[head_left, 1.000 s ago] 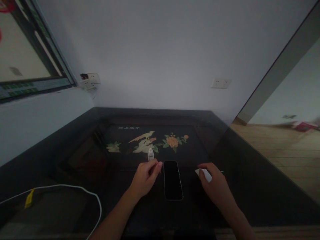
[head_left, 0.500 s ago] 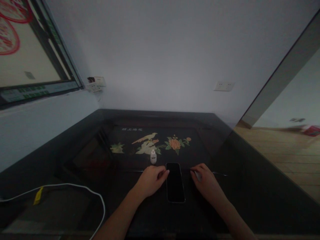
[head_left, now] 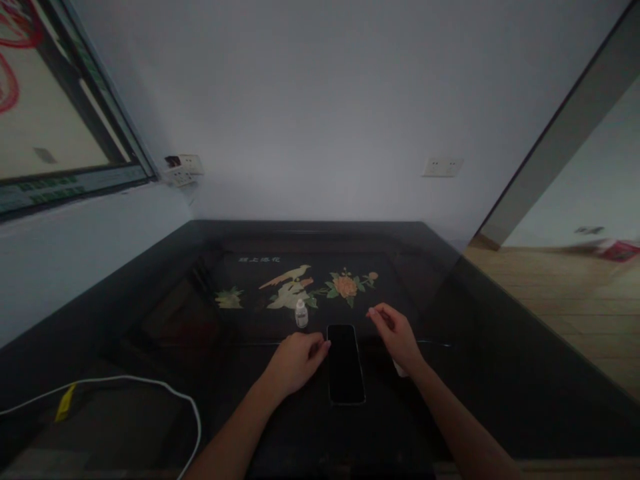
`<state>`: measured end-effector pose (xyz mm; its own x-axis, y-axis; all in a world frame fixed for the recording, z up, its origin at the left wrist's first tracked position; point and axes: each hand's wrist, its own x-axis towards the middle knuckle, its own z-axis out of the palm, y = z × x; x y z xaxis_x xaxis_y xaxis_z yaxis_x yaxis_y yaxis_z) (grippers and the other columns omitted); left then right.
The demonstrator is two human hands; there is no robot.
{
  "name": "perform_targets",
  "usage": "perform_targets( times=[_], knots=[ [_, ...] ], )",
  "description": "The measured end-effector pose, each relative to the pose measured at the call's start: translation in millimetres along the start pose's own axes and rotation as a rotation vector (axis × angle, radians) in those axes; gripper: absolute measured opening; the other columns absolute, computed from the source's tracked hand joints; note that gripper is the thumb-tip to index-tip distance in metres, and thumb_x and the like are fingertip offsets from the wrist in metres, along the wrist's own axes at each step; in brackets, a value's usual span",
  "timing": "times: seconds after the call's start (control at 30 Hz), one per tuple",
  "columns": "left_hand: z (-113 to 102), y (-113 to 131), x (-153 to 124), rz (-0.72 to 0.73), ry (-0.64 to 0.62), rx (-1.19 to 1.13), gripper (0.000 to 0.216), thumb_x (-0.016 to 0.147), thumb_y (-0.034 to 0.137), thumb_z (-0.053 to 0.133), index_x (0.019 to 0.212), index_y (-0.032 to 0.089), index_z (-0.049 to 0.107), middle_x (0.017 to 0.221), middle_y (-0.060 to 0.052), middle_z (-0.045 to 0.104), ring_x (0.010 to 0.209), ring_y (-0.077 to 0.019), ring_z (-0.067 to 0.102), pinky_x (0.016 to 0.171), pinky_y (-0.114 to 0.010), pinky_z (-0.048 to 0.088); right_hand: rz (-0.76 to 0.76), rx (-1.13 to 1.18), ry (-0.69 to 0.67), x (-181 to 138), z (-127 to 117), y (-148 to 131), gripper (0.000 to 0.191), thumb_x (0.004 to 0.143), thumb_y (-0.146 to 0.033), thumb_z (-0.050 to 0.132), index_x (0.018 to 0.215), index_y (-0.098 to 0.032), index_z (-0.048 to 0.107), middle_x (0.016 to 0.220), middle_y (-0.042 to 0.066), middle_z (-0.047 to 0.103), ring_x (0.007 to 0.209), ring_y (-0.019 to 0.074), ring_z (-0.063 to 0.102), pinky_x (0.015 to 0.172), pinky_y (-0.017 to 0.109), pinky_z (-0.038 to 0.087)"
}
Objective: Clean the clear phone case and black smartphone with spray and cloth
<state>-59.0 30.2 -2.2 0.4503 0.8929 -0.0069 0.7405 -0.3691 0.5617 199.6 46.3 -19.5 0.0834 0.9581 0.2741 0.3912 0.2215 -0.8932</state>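
Note:
A dark-screened phone (head_left: 346, 365) lies flat on the black tabletop (head_left: 190, 267). My left hand (head_left: 294, 361) rests at its left side, fingers curled and thumb tip against the upper left edge. To the right, beyond the phone's upper corner, is my right hand (head_left: 396, 335). Its thumb and forefinger are pinched together; whatever may be between them is too small to name. Part of a white object (head_left: 400, 369) shows beneath the right wrist, mostly hidden. A small white bottle (head_left: 301, 314) with a dark label stands upright behind my left hand.
A white cable (head_left: 193, 407) curves across the left front, near a yellow tag (head_left: 65, 403). Bird and flower pictures (head_left: 345, 287) decorate the tabletop. Wall sockets (head_left: 443, 167) are set above its back edge. A window (head_left: 65, 100) is at the left, a wooden floor at the right.
My right hand has lifted and moved forward, its fingertips now farther out; the white object shows below its wrist. My left hand stays by the phone. The whole view has shifted slightly.

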Motion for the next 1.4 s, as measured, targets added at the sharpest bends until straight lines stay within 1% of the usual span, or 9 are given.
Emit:
perform_targets(
  times=[0.13,0.27,0.37,0.43,0.5,0.67,0.8,0.93,1.4],
  knots=[
    [1,1,1,-0.055,0.038,0.009,0.041,0.102,0.049,0.041,0.078,0.021,0.061,0.071,-0.002,0.064,0.066,-0.0154,0.059,0.063,-0.026,0.034,0.02,-0.002,-0.022,-3,-2,0,0.04,0.095,-0.056,0.055,0.084,-0.02,0.066,0.078,0.003,0.069,0.072,0.0195,0.063,0.066,0.028,0.048],
    [2,14,-2,-0.116,0.093,0.025,0.036,0.101,0.05,0.042,0.086,0.023,0.058,0.075,-0.002,0.065,0.069,-0.0176,0.062,0.064,-0.026,0.036,0.01,0.013,-0.017,-1,-2,0,0.037,0.096,-0.053,0.055,0.084,-0.02,0.066,0.078,0.003,0.069,0.074,0.0197,0.064,0.068,0.027,0.048],
    [4,31,-4,-0.14,0.13,0.113,0.032,0.097,0.054,0.048,0.102,0.023,0.058,0.095,-0.006,0.068,0.078,-0.0208,0.065,0.069,-0.029,0.04,0.0,0.004,-0.013,1,-2,2,0.037,0.096,-0.052,0.054,0.084,-0.02,0.067,0.078,0.003,0.069,0.072,0.0194,0.063,0.067,0.027,0.047],
    [6,42,-3,-0.163,0.148,0.193,0.041,0.094,0.059,0.05,0.114,0.023,0.055,0.112,-0.011,0.064,0.084,-0.0243,0.066,0.072,-0.032,0.043,0.002,0.003,-0.015,1,-2,3,0.036,0.096,-0.052,0.054,0.084,-0.02,0.066,0.079,0.003,0.069,0.073,0.0197,0.063,0.067,0.028,0.047],
    [10,51,0,-0.189,0.163,0.251,0.052,0.091,0.063,0.05,0.121,0.021,0.053,0.121,-0.015,0.059,0.093,-0.0296,0.066,0.074,-0.036,0.046,0.005,0.006,-0.02,0,-2,3,0.036,0.097,-0.051,0.054,0.084,-0.02,0.066,0.079,0.003,0.069,0.073,0.0195,0.063,0.068,0.028,0.047],
    [23,64,17,-0.301,0.18,0.285,0.072,0.083,0.076,0.049,0.119,0.014,0.055,0.121,-0.022,0.056,0.107,-0.0402,0.061,0.082,-0.044,0.048,0.001,0.022,-0.029,0,-1,2,0.034,0.096,-0.05,0.055,0.084,-0.02,0.066,0.079,0.003,0.069,0.074,0.0193,0.064,0.068,0.028,0.047],
    [31,72,29,-0.366,0.14,0.296,0.073,0.079,0.074,0.054,0.119,0.013,0.054,0.117,-0.021,0.058,0.103,-0.0393,0.064,0.082,-0.044,0.048,0.003,0.034,-0.046,-1,0,2,0.033,0.096,-0.05,0.055,0.084,-0.02,0.066,0.079,0.002,0.069,0.074,0.0188,0.063,0.068,0.028,0.047],
    [35,79,32,-0.422,0.158,0.35,0.069,0.077,0.067,0.058,0.12,0.013,0.054,0.117,-0.019,0.059,0.098,-0.0356,0.066,0.081,-0.042,0.05,-0.008,0.02,-0.085,-2,3,3,0.033,0.096,-0.05,0.055,0.084,-0.021,0.067,0.075,0.001,0.065,0.07,0.0179,0.06,0.065,0.027,0.046],
    [45,84,34,-0.444,0.225,0.355,0.064,0.074,0.059,0.062,0.117,0.012,0.054,0.115,-0.017,0.059,0.099,-0.032,0.065,0.079,-0.037,0.051,0.0,0.051,-0.071,0,3,10,0.033,0.096,-0.049,0.057,0.084,-0.021,0.067,0.078,0.001,0.067,0.072,0.0188,0.062,0.069,0.029,0.046]
  ],
)
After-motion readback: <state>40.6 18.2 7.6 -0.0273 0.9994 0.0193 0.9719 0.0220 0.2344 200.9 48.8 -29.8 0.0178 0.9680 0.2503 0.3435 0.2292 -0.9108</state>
